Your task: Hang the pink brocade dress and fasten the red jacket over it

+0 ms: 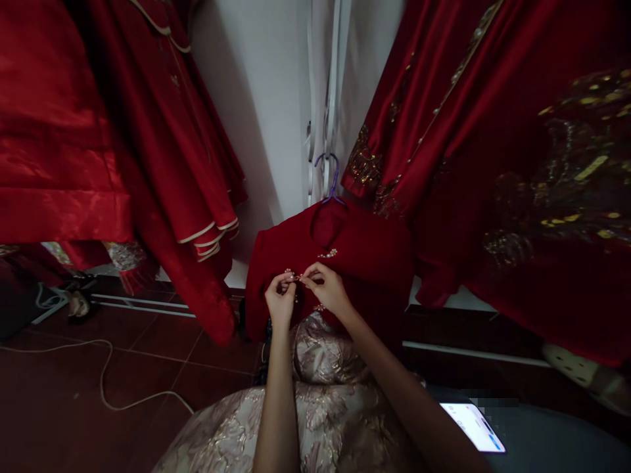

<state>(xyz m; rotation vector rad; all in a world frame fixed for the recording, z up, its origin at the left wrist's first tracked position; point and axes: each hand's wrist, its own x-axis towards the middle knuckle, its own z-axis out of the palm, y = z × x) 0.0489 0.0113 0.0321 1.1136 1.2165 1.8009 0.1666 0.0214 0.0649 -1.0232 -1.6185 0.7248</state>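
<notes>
A dark red jacket [286,240] hangs in front of me on a purple hanger [334,179]. Pearl-like beaded fastenings [327,253] run down its front. At the jacket's opening, my left hand [280,295] pinches one of these beaded fastenings between thumb and fingers. From the other side, my right hand [323,286] grips the same small piece, its fingertips almost touching the left ones. The exact shape of the piece is too small to make out. Below the hands, shiny patterned fabric [320,348] covers my lap.
Red garments [182,164] hang at the left, and red gowns with gold sequins [582,157] hang at the right. White metal poles [328,79] stand behind the hanger. A lit phone [473,426] lies on a dark surface at lower right. A pale cable [104,374] crosses the tiled floor.
</notes>
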